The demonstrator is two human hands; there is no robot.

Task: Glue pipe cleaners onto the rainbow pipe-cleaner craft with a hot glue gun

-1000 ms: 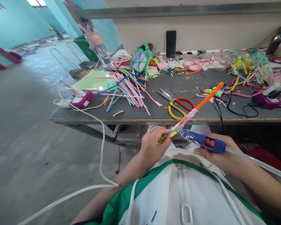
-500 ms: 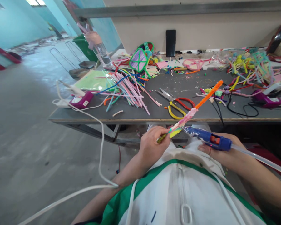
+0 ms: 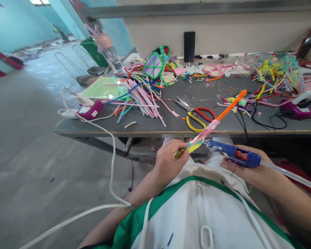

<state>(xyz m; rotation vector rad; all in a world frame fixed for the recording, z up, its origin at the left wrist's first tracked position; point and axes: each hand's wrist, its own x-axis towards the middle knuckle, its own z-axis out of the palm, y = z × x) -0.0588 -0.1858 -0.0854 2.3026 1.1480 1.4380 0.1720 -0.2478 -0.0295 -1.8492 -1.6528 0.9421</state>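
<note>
My left hand [image 3: 168,162] is closed on the lower end of a wrapped stick [image 3: 212,124], pink and multicoloured in its middle and orange at its far tip, which slants up to the right over the table's front edge. My right hand [image 3: 251,167] grips a blue glue gun [image 3: 232,153] with an orange trigger. The gun's nozzle sits next to the stick just above my left fingers. A clear glue stick juts from the gun's back toward the right.
The dark table [image 3: 155,126] holds red and yellow scissors [image 3: 197,116], a heap of coloured pipe cleaners [image 3: 142,95], a green hoop craft [image 3: 153,66], a black phone [image 3: 189,46] against the wall, a purple plug box [image 3: 89,111] and black cables [image 3: 266,121]. A white cord [image 3: 111,166] hangs at the left.
My right hand has drawn the glue gun a little to the right along the stick. The left hand and the stick have barely moved.
</note>
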